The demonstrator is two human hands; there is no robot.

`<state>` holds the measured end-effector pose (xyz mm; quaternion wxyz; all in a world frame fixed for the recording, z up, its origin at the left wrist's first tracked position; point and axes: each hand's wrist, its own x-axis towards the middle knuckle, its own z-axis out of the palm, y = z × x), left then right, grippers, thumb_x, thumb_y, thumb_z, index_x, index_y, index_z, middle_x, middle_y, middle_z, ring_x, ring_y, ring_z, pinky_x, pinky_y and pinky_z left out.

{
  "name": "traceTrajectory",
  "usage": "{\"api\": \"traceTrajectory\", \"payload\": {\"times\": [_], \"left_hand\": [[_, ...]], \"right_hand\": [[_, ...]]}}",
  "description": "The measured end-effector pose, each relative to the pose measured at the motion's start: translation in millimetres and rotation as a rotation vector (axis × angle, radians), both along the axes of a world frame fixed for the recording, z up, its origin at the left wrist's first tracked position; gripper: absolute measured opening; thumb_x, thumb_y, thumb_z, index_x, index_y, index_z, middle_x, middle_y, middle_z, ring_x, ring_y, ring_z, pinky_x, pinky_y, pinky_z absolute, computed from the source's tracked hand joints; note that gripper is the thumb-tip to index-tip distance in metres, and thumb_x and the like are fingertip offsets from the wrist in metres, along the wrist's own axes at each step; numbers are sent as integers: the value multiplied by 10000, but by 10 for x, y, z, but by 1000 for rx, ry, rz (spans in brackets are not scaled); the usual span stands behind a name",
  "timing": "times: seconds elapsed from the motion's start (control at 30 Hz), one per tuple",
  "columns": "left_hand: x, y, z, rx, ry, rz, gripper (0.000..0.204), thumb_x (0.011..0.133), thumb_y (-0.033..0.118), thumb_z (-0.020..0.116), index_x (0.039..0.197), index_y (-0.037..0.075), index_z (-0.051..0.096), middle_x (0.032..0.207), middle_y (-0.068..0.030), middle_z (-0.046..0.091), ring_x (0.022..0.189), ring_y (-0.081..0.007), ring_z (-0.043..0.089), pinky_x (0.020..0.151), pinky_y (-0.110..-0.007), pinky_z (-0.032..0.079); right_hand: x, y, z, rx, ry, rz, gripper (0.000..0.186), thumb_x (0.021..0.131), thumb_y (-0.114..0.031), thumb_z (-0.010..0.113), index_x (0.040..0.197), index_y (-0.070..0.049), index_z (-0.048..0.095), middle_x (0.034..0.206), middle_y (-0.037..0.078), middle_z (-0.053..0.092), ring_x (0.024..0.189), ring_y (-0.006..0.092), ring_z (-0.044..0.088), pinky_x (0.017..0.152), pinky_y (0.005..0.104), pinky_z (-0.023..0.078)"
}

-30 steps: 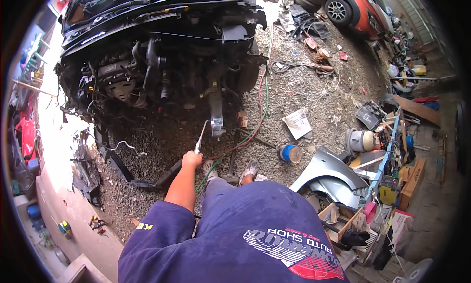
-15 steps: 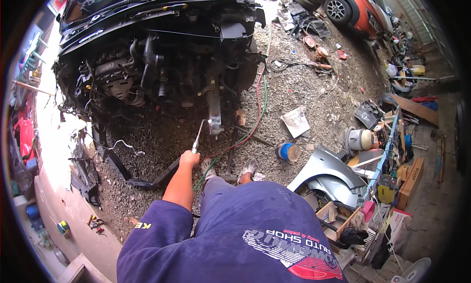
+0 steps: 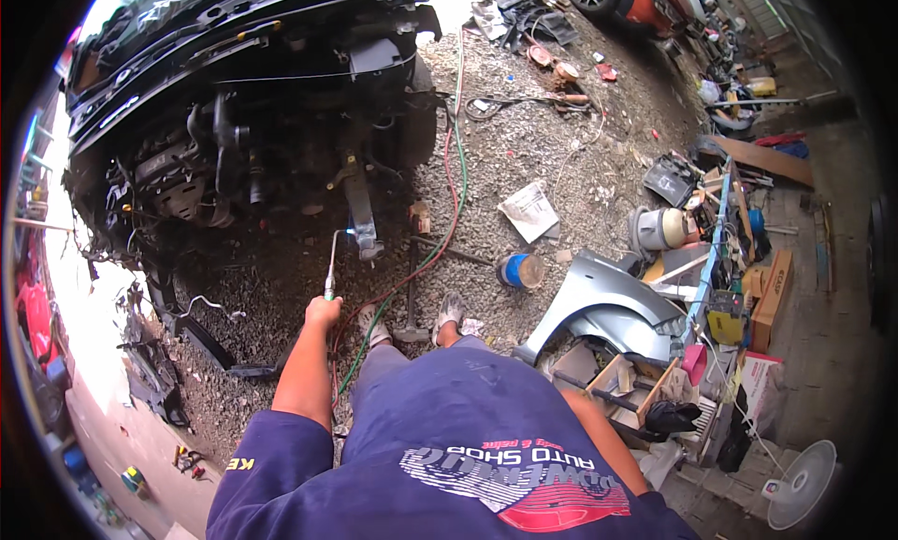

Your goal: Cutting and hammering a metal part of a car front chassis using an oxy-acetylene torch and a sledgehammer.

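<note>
Left hand (image 3: pixel 323 313) closed around the handle of a torch (image 3: pixel 331 267), a blue glow (image 3: pixel 350 230) at its bent tip, beside the lower end of the metal rail (image 3: pixel 360 212) at the lower front edge of the stripped car (image 3: pixel 224 138); right hand out of view, state cannot be told. Risk, judged: hot droplets falling on the gravel (image 3: pixel 543 156) could reach the shoes (image 3: pixel 451 318) or the red and green hoses (image 3: pixel 464 170). Contact unclear in shadow; tip drift could scorch neighbouring parts.
</note>
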<state>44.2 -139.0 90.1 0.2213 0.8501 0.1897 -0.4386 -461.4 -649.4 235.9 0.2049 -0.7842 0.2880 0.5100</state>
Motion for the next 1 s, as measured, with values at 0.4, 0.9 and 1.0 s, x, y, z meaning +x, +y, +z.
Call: {"api": "traceTrajectory", "payload": {"times": [0.4,0.9,1.0], "left_hand": [[-128,-77,139,25,-23,-60,647,970,540,779,1270,-33,784,1307,-288,776,1280,-423,735,1092,-501,563],[-200,-781,916,93,-45,-55,431,1019,392,794,1067,-33,744,898,-162,788,744,-289,785,721,-457,615],[-135,-711,840,98,-38,-72,464,1012,415,795,1077,-42,751,913,-165,793,782,-300,791,752,-476,614]], "right_hand": [[1264,-314,-194,155,20,-482,343,1006,-103,614,1327,5,665,892,185,756,636,287,745,534,465,570],[998,-828,-776,358,-40,-1165,236,1083,-39,561,1313,11,581,861,160,697,668,265,686,564,433,586],[1061,-978,-784,241,0,-977,228,973,28,567,1075,199,679,796,294,754,619,387,754,541,501,592]]}}
